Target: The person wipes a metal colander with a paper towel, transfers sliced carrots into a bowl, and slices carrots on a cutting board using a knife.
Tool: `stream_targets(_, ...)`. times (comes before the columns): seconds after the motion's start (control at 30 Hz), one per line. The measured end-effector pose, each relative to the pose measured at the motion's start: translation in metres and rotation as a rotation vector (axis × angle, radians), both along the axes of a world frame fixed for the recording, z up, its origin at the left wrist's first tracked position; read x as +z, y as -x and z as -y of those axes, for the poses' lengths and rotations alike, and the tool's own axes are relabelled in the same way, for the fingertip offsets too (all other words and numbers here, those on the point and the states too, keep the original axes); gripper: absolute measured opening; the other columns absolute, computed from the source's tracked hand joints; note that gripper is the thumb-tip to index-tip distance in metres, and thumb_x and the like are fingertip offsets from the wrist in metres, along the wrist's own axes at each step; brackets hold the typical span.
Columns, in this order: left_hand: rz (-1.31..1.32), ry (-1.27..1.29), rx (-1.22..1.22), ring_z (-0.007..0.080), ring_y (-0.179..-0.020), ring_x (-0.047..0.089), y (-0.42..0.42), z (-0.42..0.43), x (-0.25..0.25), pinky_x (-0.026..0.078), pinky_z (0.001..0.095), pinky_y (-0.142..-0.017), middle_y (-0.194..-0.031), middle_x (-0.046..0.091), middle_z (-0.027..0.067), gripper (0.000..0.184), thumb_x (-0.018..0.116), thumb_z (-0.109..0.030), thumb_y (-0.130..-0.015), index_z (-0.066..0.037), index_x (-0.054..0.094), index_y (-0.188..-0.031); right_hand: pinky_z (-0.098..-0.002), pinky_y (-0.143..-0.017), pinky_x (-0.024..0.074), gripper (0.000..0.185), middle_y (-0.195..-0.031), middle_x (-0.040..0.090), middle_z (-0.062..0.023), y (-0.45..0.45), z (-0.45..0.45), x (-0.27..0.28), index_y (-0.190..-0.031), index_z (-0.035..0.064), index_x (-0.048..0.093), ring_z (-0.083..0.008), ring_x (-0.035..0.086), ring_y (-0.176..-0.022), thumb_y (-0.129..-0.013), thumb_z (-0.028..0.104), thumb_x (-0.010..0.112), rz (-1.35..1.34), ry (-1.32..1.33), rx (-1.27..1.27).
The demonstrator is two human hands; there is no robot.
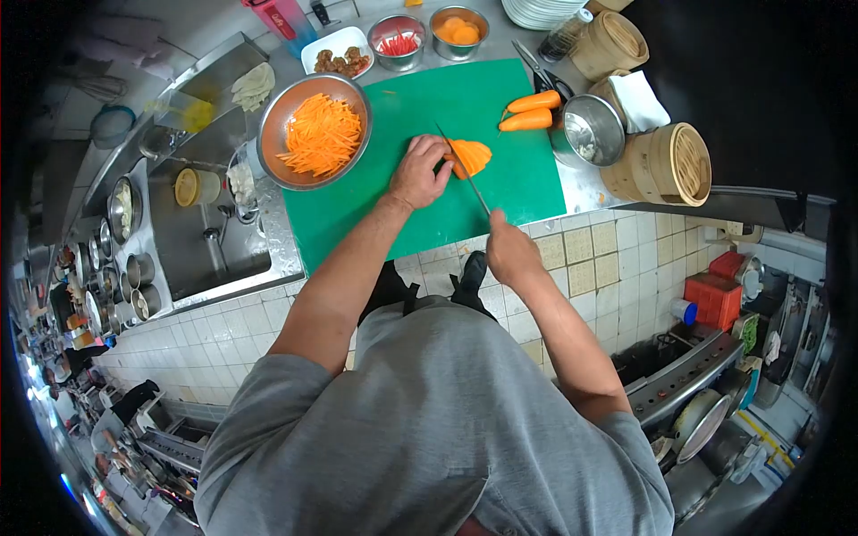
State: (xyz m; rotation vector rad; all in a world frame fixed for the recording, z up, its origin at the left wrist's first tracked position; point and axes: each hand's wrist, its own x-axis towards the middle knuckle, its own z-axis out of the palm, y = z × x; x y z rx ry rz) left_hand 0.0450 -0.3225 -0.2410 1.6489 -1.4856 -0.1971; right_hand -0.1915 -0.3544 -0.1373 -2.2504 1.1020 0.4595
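Observation:
On the green cutting board (pixel 402 214), my left hand (pixel 420 173) rests with bent fingers against a carrot piece, beside the knife. My right hand (pixel 514 250) is wrapped round the handle of a knife (pixel 468 175), whose blade slants up and left across the carrot. Orange carrot slices (pixel 474 157) lie fanned out just right of the blade. Two whole carrots (pixel 529 120) lie at the board's right side. A metal bowl of shredded carrot (pixel 322 134) overlaps the board's left edge.
Bowls with red strips (pixel 399 45) and orange pieces (pixel 459 34) stand behind the board, near a white dish (pixel 338 54). Scissors (pixel 541 73), a metal bowl (pixel 587 131) and bamboo steamers (pixel 666 167) are at right. A sink (pixel 201 241) lies left.

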Motion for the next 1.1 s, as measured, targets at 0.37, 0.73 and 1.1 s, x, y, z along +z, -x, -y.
stream_targets(0.37, 0.01, -0.028, -0.086, 0.0399, -0.116, 0.06, -0.013, -0.001, 0.003, 0.05, 0.0485, -0.103, -0.12, 0.065, 0.0173, 0.021, 0.072, -0.004, -0.091, -0.002, 0.065, -0.11, -0.059, -0.091, 0.0554, 0.025, -0.108, 0.073, -0.031, -0.052, 0.023, -0.035, -0.121, 0.0001, 0.045, -0.0501, 0.071, -0.104, -0.097, 0.006, 0.049, 0.08, -0.001, -0.022)
stream_targets(0.73, 0.036, 0.006, -0.052, 0.0388, -0.114, 0.061, -0.012, 0.0, -0.007, 0.053, 0.0464, -0.099, -0.115, 0.065, 0.0165, 0.015, 0.068, -0.001, -0.092, -0.001, 0.066, -0.107, -0.0591, -0.086, 0.0563, 0.024, -0.098, 0.073, -0.0321, -0.023, 0.001, 0.029, -0.118, -0.0015, 0.046, -0.0509, 0.072, -0.098, -0.095, 0.003, 0.051, 0.026, 0.03, -0.012)
stream_targets(1.1, 0.033, 0.02, -0.033, 0.0384, -0.111, 0.062, -0.01, 0.002, -0.006, 0.054, 0.0459, -0.097, -0.113, 0.065, 0.0161, 0.013, 0.067, 0.001, -0.091, -0.001, 0.067, -0.104, -0.0586, -0.088, 0.0565, 0.023, -0.103, 0.074, -0.032, -0.017, 0.001, -0.014, -0.121, -0.001, 0.046, -0.0491, 0.073, -0.1, -0.099, 0.004, 0.046, 0.007, 0.018, -0.004)
